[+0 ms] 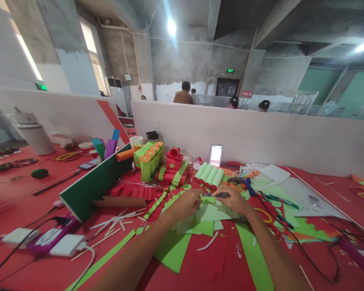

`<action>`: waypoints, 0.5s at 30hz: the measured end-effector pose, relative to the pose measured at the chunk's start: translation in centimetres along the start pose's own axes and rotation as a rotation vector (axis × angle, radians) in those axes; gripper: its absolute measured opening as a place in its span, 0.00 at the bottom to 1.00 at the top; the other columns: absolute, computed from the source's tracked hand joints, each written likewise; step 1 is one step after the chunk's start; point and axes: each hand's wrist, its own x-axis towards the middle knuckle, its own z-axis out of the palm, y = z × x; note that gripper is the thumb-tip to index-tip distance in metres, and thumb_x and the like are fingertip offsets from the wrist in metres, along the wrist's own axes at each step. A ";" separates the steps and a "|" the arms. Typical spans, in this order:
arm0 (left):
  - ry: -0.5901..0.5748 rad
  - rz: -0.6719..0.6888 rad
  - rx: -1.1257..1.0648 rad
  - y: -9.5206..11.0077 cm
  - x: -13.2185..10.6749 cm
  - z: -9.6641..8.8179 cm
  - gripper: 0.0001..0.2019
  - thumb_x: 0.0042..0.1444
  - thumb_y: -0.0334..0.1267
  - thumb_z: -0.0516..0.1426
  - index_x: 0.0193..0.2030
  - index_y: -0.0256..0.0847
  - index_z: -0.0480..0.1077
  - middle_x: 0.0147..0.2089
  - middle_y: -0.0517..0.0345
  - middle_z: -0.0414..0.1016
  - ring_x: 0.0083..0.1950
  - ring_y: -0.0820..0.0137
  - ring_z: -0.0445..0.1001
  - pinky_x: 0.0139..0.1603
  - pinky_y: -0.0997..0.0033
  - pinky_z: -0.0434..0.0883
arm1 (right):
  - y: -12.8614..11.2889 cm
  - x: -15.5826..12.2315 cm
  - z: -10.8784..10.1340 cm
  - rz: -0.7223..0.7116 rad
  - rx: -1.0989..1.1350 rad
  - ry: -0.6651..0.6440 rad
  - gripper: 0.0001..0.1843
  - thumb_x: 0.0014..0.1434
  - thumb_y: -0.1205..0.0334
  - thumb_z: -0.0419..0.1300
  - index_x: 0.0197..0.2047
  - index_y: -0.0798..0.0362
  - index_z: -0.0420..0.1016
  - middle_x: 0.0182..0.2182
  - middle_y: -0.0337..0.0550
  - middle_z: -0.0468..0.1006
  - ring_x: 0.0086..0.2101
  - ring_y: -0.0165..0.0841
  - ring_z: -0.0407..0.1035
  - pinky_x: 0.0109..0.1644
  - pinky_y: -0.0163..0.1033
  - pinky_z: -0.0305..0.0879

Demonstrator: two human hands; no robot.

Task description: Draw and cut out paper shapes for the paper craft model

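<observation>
My right hand (233, 199) is closed around a slim dark-grey tool (221, 195), perhaps a craft knife; its exact kind is unclear. My left hand (186, 205) is pinched near the tool's left end, and what lies between its fingers is too small to make out. Under both hands lie pale green sheets (210, 213) and a brighter green sheet (173, 249). Just beyond them sits a row of pale green rolled tubes (210, 174). Left of these stand a red-and-green rolled piece with a star (172, 166) and a green-and-orange piece (150, 159).
A blue glue gun (245, 185) with a black cable lies at right, near a dark green-handled tool (280, 200). A lit phone (216, 154) leans against the white partition (176, 125). At left are a green board (94, 184), white sticks (112, 226), a power strip (51, 235) and a bottle (33, 131).
</observation>
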 end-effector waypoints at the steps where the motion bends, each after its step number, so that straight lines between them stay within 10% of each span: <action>1: -0.010 0.004 0.029 -0.2 -0.1 -0.1 0.22 0.53 0.26 0.52 0.55 0.42 0.65 0.49 0.47 0.74 0.50 0.58 0.71 0.47 0.61 0.68 | 0.4 -0.1 -0.2 -0.011 -0.040 -0.022 0.10 0.60 0.62 0.60 0.42 0.48 0.82 0.41 0.46 0.77 0.41 0.39 0.72 0.43 0.40 0.69; 8: -0.110 0.015 0.111 0.4 -0.3 -0.6 0.14 0.51 0.29 0.55 0.45 0.41 0.70 0.43 0.49 0.75 0.45 0.59 0.72 0.46 0.61 0.67 | 2.4 -0.5 -2.3 0.037 -0.433 -0.041 0.23 0.56 0.76 0.53 0.48 0.46 0.80 0.49 0.48 0.75 0.51 0.43 0.67 0.56 0.48 0.61; 15: -0.144 -0.020 0.034 0.8 -0.5 -0.7 0.13 0.48 0.29 0.55 0.41 0.42 0.72 0.41 0.52 0.75 0.41 0.62 0.71 0.40 0.66 0.67 | 1.9 -4.3 -6.2 0.366 -0.491 -0.224 0.13 0.50 0.64 0.64 0.42 0.48 0.79 0.29 0.39 0.77 0.27 0.35 0.70 0.29 0.35 0.61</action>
